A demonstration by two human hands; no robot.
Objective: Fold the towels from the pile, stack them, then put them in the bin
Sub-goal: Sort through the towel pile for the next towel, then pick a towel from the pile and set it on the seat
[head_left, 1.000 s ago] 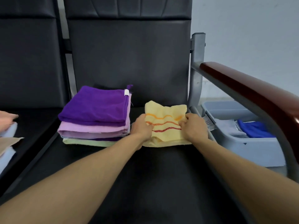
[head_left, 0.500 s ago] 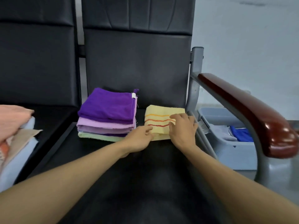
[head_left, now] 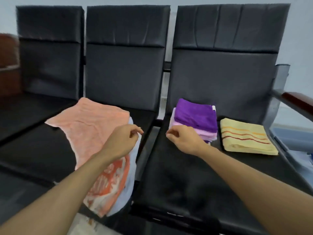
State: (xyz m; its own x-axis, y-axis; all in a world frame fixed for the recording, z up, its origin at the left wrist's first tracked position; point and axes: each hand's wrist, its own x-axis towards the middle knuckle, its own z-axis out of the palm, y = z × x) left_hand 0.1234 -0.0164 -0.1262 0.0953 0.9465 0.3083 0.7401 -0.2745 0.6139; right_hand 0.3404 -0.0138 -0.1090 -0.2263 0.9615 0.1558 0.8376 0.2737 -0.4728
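Left hand (head_left: 121, 141) loosely curled, empty, over the unfolded pile (head_left: 88, 126) on the middle seat (head_left: 145, 119), right hand (head_left: 185, 141) likewise empty just before the purple stack (head_left: 196, 117), folded yellow towel (head_left: 245, 138) beside it, bin (head_left: 293, 134) at far right

Three black seats stand in a row. On the middle seat (head_left: 145, 118) lies a loose pile: a peach towel (head_left: 91, 126) spread on top, an orange-patterned towel (head_left: 108, 184) under it, and a light blue towel (head_left: 131, 175) showing along the right edge. The left hand (head_left: 122, 141) hovers over that edge with its fingers loosely curled; whether it touches the cloth cannot be told. The right hand (head_left: 185, 141), also loosely curled, hangs over the right seat (head_left: 177, 180), just in front of a stack of folded towels (head_left: 196, 119) topped in purple. A folded yellow towel (head_left: 245, 136) with stripes lies beside the stack. A grey-blue bin (head_left: 294, 133) shows at the far right, below a brown armrest (head_left: 298, 102).
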